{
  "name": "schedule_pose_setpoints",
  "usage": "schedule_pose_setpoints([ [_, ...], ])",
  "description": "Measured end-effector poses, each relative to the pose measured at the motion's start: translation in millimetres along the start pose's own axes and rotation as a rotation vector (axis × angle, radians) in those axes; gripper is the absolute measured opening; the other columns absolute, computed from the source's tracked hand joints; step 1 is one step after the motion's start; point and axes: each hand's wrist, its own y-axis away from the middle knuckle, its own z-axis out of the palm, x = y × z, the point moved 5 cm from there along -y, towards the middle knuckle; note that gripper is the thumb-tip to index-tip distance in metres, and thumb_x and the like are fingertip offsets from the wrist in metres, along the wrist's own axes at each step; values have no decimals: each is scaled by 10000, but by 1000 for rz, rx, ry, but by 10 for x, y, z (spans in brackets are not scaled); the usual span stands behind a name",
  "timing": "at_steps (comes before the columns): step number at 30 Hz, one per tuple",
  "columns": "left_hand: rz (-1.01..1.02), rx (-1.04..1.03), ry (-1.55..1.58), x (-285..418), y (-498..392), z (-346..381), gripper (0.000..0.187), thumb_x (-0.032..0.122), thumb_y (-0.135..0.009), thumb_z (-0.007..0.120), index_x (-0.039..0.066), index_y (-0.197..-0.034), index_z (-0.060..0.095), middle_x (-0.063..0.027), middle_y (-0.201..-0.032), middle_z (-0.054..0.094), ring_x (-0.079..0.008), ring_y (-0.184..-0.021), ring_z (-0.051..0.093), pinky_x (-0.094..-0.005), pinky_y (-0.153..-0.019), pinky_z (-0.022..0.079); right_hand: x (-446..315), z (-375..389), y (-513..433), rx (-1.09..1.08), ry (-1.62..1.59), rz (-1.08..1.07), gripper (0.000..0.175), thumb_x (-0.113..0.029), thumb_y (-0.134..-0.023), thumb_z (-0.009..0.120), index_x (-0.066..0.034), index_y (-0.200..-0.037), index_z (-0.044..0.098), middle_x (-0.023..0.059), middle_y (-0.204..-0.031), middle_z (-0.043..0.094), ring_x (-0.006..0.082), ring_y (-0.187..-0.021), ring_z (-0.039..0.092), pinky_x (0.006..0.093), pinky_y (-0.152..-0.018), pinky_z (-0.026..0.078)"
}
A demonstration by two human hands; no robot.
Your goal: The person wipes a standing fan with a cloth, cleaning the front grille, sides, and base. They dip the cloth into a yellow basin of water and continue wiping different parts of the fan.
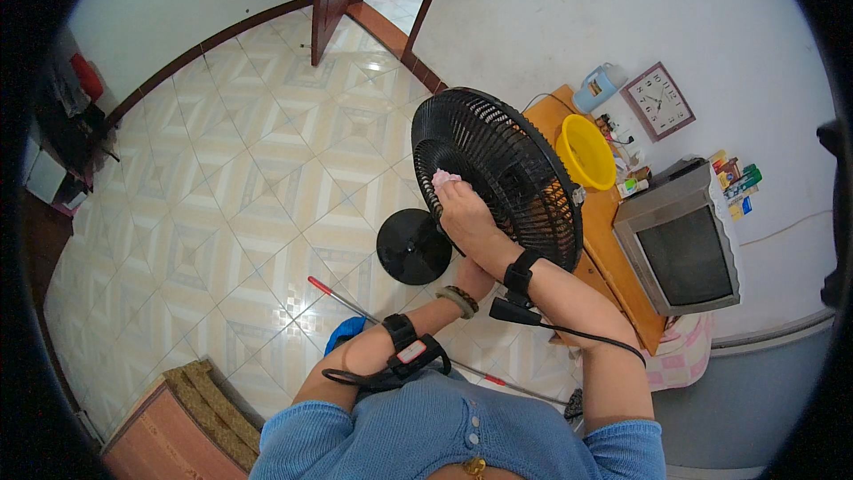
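A black pedestal fan with a wire grille fills the middle of the head view, its round base on the tiled floor. My right hand holds a pink cloth against the grille near its left part. My left hand reaches under the right forearm towards the fan's lower edge; its fingers are hidden behind the right wrist and the grille, so its grip cannot be seen.
To the right, a wooden table bears a yellow basin, a blue jug and a television. A long-handled pole lies behind my left forearm. A cushioned seat stands lower left; a door is ajar.
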Motion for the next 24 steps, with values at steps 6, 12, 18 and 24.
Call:
schedule_pose_setpoints([
  [6, 116, -70, -187, 93, 25, 35, 464, 213, -961, 547, 39, -1385, 469, -175, -1406, 502, -330, -1321, 437, -433, -1096, 338, -49, 15, 81, -47, -223, 49, 287, -178, -779, 597, -23, -953, 766, 90, -1123, 639, 251, -1066, 535, 337, -946, 394],
  [12, -29, -153, 67, 166, -65, 65, 492, 222, -972, 531, 42, -1417, 427, -167, -1442, 462, -322, -1351, 398, -425, -1120, 308, 125, -127, 343, 8, -302, 61, 239, -160, -759, 620, -66, -907, 782, 16, -1116, 627, 200, -1103, 498, 299, -934, 371],
  [18, 65, -21, 315, 237, -114, 298, 437, 202, -965, 522, 53, -1374, 479, -186, -1398, 499, -332, -1294, 457, -420, -1097, 346, 155, -230, 598, -214, -299, -54, 308, -203, -785, 601, -78, -1013, 765, 53, -1286, 584, 207, -1160, 480, 317, -962, 343],
  [24, 56, -120, 105, 127, 62, 397, 316, 192, -917, 545, 66, -1202, 596, -173, -1181, 642, -363, -1081, 594, -451, -917, 479, 160, -267, 813, -110, -361, -16, 327, -204, -799, 590, -41, -1032, 750, 72, -1344, 570, 227, -1181, 480, 315, -974, 347],
])
